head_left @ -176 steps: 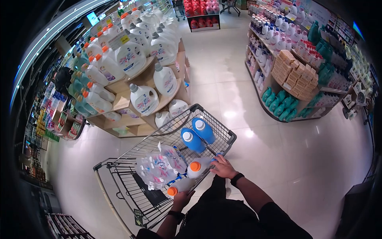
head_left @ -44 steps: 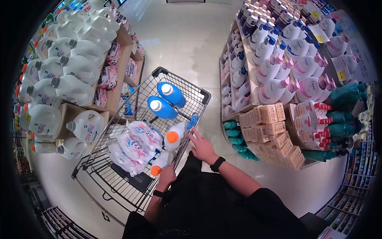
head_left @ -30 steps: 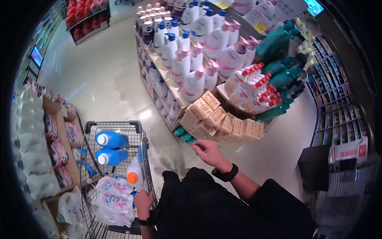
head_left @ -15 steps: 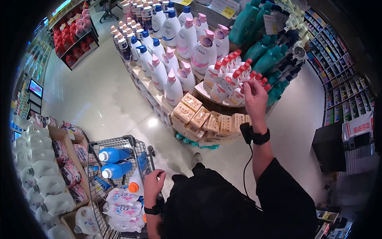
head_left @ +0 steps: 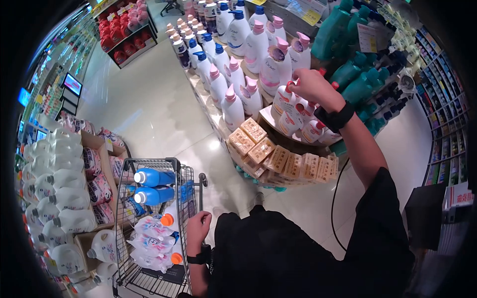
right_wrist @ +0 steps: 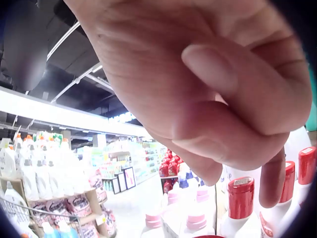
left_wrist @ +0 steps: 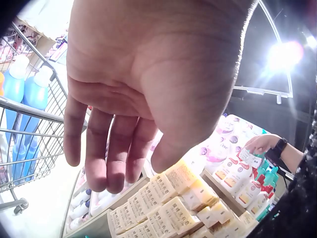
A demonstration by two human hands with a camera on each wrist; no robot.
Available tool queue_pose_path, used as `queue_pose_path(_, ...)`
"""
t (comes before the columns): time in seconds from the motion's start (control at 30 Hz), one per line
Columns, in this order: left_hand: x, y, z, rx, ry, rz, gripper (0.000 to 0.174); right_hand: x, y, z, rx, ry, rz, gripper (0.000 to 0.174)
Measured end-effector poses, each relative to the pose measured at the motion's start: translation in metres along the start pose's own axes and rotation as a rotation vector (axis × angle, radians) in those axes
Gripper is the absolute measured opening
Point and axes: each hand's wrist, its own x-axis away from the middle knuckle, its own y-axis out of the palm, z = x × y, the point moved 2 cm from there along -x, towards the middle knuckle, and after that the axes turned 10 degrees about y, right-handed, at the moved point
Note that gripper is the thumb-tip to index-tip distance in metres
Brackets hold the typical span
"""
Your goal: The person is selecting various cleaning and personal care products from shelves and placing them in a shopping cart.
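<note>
My right hand point(head_left: 315, 89) reaches over a cluster of white bottles with red caps point(head_left: 283, 98) on the curved display shelf. Its fingers bend loosely, with fingertips right at the caps in the head view. In the right wrist view, one finger points down between a near red cap point(right_wrist: 241, 197) and the cap beside it, and nothing shows in its grasp. My left hand point(head_left: 198, 228) hovers by the cart's side, fingers loosely bent and holding nothing. From the left wrist view, its palm point(left_wrist: 148, 69) faces the camera, with stacked boxed soap bars point(left_wrist: 153, 206) beyond.
A shopping cart point(head_left: 149, 160) holds blue bottles point(head_left: 155, 195), orange-capped bottles point(head_left: 169, 219) and a plastic-wrapped pack point(head_left: 151, 243). White pump bottles point(head_left: 276, 69) and green bottles point(head_left: 334, 30) crowd the display. Soap boxes point(head_left: 253, 146) jut out at its front. Detergent jugs point(head_left: 69, 198) line the left.
My right hand has left the cart's edge and reached up and across to the red-capped bottles. My left hand has let go of the cart side. The view has turned toward the display.
</note>
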Motion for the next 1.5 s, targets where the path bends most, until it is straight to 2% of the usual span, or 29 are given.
queue_pose_path(0.17,-0.003,0.010,-0.003,0.055,0.038,0.014,0.018,-0.020,0.034,0.009,0.080,-0.017,0.051,0.018)
queue_pose_path(0.27,-0.012,0.005,-0.009,0.054,0.024,-0.043,0.021,-0.019,0.040,0.009,0.084,-0.041,0.135,0.017)
queue_pose_path(0.5,-0.025,-0.026,-0.013,0.033,0.073,-0.041,0.019,-0.003,0.019,-0.009,-0.046,-0.064,0.126,0.015)
queue_pose_path(0.6,-0.028,-0.042,-0.016,0.011,0.103,-0.049,0.019,0.014,-0.007,-0.027,-0.129,-0.130,0.181,0.016)
queue_pose_path(0.67,-0.030,-0.057,-0.007,0.051,0.149,0.026,0.020,0.037,-0.033,-0.049,-0.133,-0.395,0.280,0.022)
queue_pose_path(0.73,-0.035,-0.077,0.015,0.088,0.156,0.071,0.021,0.073,-0.063,-0.082,-0.229,-0.434,0.282,0.023)
queue_pose_path(0.77,-0.037,-0.089,0.032,0.121,0.232,0.119,0.023,0.092,-0.075,-0.100,-0.332,-0.469,0.280,0.025)
queue_pose_path(0.8,-0.039,-0.100,0.047,0.152,0.307,0.165,0.027,0.108,-0.084,-0.112,-0.382,-0.393,0.239,0.025)
queue_pose_path(0.87,-0.043,-0.117,0.073,0.215,0.453,0.212,0.041,0.125,-0.081,-0.126,-0.571,-0.475,0.202,0.022)
queue_pose_path(0.93,-0.041,-0.130,0.099,0.431,0.485,0.202,0.058,0.142,-0.074,-0.147,-0.791,-0.555,0.038,0.024)
queue_pose_path(1.0,-0.033,-0.139,0.121,0.827,0.390,0.065,0.088,0.158,-0.063,-0.170,-1.061,-0.461,-0.287,0.022)
queue_pose_path(1.07,-0.020,-0.148,0.137,1.034,0.313,-0.179,0.097,0.169,-0.047,-0.190,-1.213,-0.445,-0.488,0.022)
queue_pose_path(1.1,-0.009,-0.145,0.133,1.121,0.250,-0.259,0.099,0.172,-0.039,-0.198,-1.253,-0.379,-0.595,0.023)
queue_pose_path(1.13,-0.001,-0.147,0.127,1.147,0.138,-0.378,0.093,0.172,-0.024,-0.207,-1.321,-0.367,-0.654,0.024)
queue_pose_path(1.2,0.004,-0.151,0.122,1.099,0.174,-0.429,0.081,0.167,-0.002,-0.216,-1.425,-0.324,-0.775,0.026)
queue_pose_path(1.23,0.005,-0.154,0.124,1.094,0.163,-0.424,0.081,0.166,0.010,-0.221,-1.462,-0.292,-0.744,0.028)
queue_pose_path(1.3,0.005,-0.162,0.133,1.077,0.067,-0.381,0.069,0.166,0.024,-0.227,-1.466,-0.249,-0.740,0.029)
queue_pose_path(1.37,0.006,-0.166,0.135,1.092,0.066,-0.344,0.065,0.166,0.036,-0.229,-1.470,-0.173,-0.710,0.029)
queue_pose_path(1.5,0.008,-0.164,0.137,1.094,0.062,-0.279,0.058,0.167,0.052,-0.225,-1.556,-0.164,-0.782,0.029)
